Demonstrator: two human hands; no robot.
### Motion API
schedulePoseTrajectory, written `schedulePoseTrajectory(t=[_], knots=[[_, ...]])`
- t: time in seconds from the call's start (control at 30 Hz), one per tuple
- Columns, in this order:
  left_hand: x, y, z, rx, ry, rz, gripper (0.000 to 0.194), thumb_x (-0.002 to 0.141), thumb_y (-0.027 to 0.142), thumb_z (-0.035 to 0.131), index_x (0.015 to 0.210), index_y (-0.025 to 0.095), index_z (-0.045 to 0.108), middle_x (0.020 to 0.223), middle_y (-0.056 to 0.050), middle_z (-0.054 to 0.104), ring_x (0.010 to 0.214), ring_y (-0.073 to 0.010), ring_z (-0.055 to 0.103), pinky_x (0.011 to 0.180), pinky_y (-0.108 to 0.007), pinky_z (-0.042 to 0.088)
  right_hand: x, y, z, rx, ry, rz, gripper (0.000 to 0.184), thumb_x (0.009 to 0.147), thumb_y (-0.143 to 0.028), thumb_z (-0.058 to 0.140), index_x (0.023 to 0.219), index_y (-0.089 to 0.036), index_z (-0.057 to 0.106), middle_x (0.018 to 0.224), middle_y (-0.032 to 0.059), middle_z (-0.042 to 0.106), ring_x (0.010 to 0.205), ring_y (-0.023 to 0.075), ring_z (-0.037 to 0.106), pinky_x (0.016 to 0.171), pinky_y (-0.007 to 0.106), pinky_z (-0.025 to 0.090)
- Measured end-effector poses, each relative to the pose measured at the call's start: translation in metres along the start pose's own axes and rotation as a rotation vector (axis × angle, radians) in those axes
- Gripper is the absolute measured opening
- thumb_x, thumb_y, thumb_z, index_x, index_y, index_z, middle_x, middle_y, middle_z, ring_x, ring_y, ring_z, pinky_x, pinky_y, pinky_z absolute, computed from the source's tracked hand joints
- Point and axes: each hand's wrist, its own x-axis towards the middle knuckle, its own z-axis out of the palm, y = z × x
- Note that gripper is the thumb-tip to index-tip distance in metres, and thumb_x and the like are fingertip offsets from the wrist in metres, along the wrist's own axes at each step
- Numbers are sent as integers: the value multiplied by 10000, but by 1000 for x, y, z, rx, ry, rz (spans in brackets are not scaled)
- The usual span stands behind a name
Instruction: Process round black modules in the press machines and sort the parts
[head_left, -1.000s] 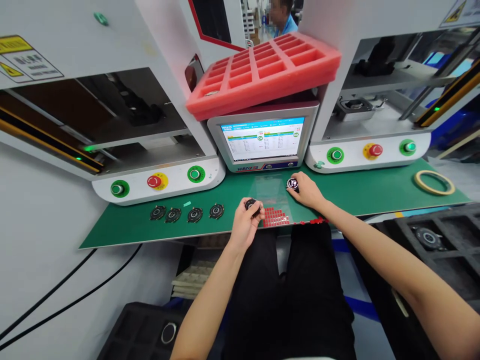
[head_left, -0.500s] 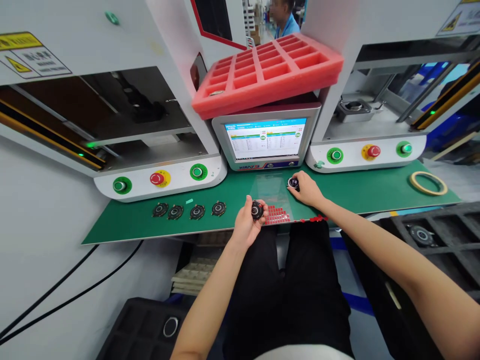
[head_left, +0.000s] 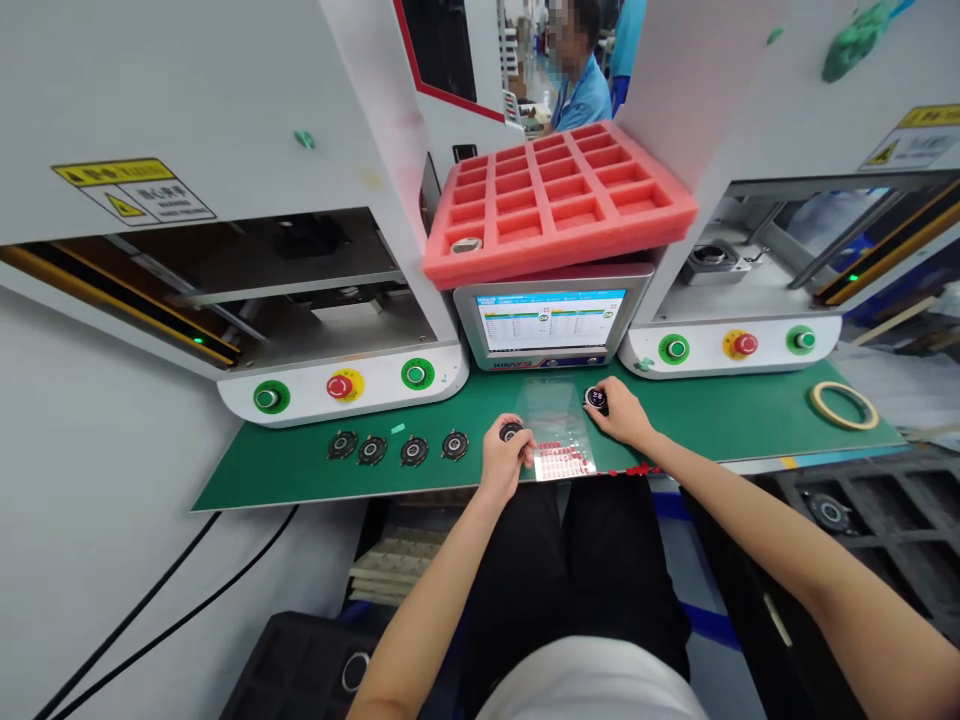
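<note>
My left hand (head_left: 499,465) is closed round a round black watch case (head_left: 511,432), held over the front part of the green bench. Fingers hide part of its rim. Beside the clear sheet, my right hand (head_left: 625,414) grips a round watch (head_left: 595,398) whose dark face shows lit digits. Between the hands lies the clear plastic sheet with rows of small red stickers (head_left: 564,460). To the left, several round black watch cases (head_left: 414,450) are laid out in a row on the green bench top (head_left: 262,470).
A monitor (head_left: 551,325) stands behind the hands, with a pink foam tray (head_left: 562,250) tilted on top. White machines with a red button (head_left: 340,386) and a red button (head_left: 745,344) flank it. A tape ring (head_left: 844,406) lies right; a dark compartment tray (head_left: 892,500) sits beyond.
The view has shifted, so the bench appears lower. My left hand has turned, its fingers now more over the watch case. My right hand stays at about the same spot with the watch.
</note>
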Motion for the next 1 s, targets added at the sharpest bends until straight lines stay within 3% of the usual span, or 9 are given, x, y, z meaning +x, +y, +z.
schedulePoseTrajectory(t=[0.17, 0.3, 0.37, 0.43, 0.53, 0.73, 0.8, 0.9, 1.0], knots=[[7, 2, -6, 164, 36, 128, 244, 628, 285, 580, 778, 218, 400, 434, 102, 483, 263, -38, 292, 316, -149, 171, 0, 1, 2, 16, -9, 20, 203, 865, -367, 519, 968, -196, 481, 946, 117, 560, 908, 275, 558, 778, 399, 493], [21, 1, -11, 422, 32, 220, 188, 737, 287, 561, 833, 209, 420, 523, 71, 524, 331, -64, 398, 367, -171, 297, 0, 1, 1, 36, -28, 35, 203, 869, -361, 523, 973, -191, 485, 962, 126, 565, 922, 281, 559, 791, 413, 496], [31, -2, -12, 590, 23, 279, 122, 838, 294, 491, 898, 191, 468, 633, 18, 585, 449, -99, 514, 474, -215, 425, 1, 2, -1, 51, -45, 35, 205, 867, -354, 533, 978, -187, 490, 965, 129, 573, 918, 281, 560, 799, 421, 497], [42, -6, -12, 768, 10, 357, 177, 901, 273, 423, 1003, 165, 521, 819, -61, 635, 664, -153, 611, 664, -300, 511, 3, 1, -4, 66, -71, 29, 220, 860, -342, 558, 993, -176, 501, 964, 128, 586, 904, 273, 565, 795, 420, 501], [56, -13, -11, 1018, -46, 477, 315, 894, 211, 460, 1188, 133, 541, 1113, -160, 593, 999, -242, 588, 914, -425, 471, 3, -4, -11, 78, -131, 1, 246, 851, -316, 605, 1030, -164, 533, 977, 114, 614, 907, 246, 581, 807, 401, 510], [70, -29, -9, 1335, -190, 622, 445, 900, 162, 441, 1339, 114, 495, 1214, -223, 536, 1131, -319, 520, 977, -538, 422, 2, -26, -20, 26, -228, -15, 298, 907, -406, 592, 1057, -148, 590, 959, 45, 636, 884, 172, 619, 792, 354, 517], [70, -33, -7, 1385, -202, 656, 442, 904, 155, 426, 1337, 111, 502, 1234, -236, 531, 1151, -331, 511, 962, -554, 431, 5, -29, -24, 5, -238, -26, 319, 861, -418, 648, 1048, -164, 603, 949, 42, 656, 866, 171, 630, 767, 329, 520], [61, -28, -9, 1428, -195, 700, 439, 881, 174, 485, 1314, 117, 530, 1253, -230, 542, 1170, -336, 515, 950, -532, 458, 14, -20, -46, -23, -213, -66, 265, 776, -373, 722, 975, -221, 636, 959, 32, 694, 896, 184, 646, 773, 300, 514], [53, 3, -28, 1444, -126, 744, 414, 878, 257, 533, 1277, 148, 562, 1294, -185, 556, 1211, -302, 514, 1002, -462, 454, 29, 14, -90, -81, -86, -16, 128, 848, -340, 603, 816, -223, 643, 862, 60, 705, 828, 205, 651, 744, 331, 495]])
